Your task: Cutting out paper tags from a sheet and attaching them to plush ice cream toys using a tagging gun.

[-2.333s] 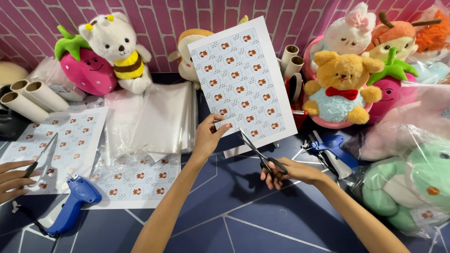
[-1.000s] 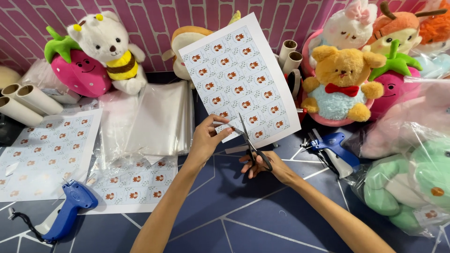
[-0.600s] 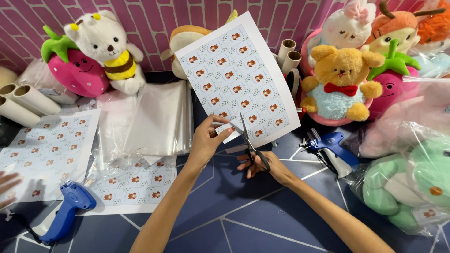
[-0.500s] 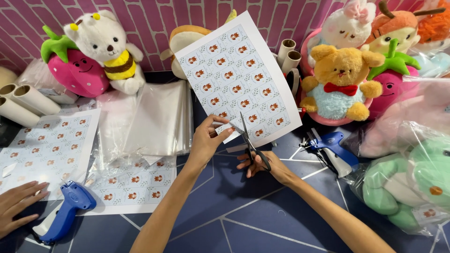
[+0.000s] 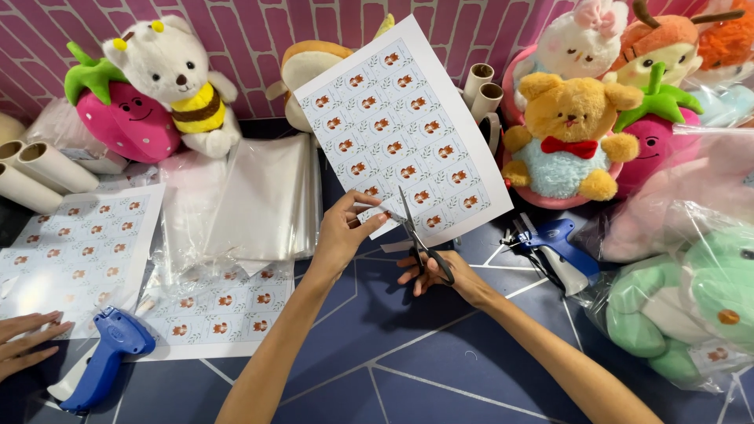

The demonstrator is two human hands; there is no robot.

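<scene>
My left hand (image 5: 345,229) pinches the lower edge of a white printed sheet (image 5: 400,126) covered in small picture labels and holds it upright over the dark table. My right hand (image 5: 440,275) grips black scissors (image 5: 415,235), whose blades stand apart and bite into the sheet's bottom edge just right of my left fingers. A narrow strip hangs partly cut at that edge.
Two more label sheets (image 5: 75,251) lie flat at left beside a stack of clear plastic bags (image 5: 251,196). Blue tagging guns sit at lower left (image 5: 106,357) and right (image 5: 559,250). Plush toys (image 5: 569,133) line the back and right. Another person's hand (image 5: 23,345) rests at the far left.
The scissors have come from low on the right up into the sheet's bottom edge. Another person's hand has appeared again at the far left beside the blue tagging gun.
</scene>
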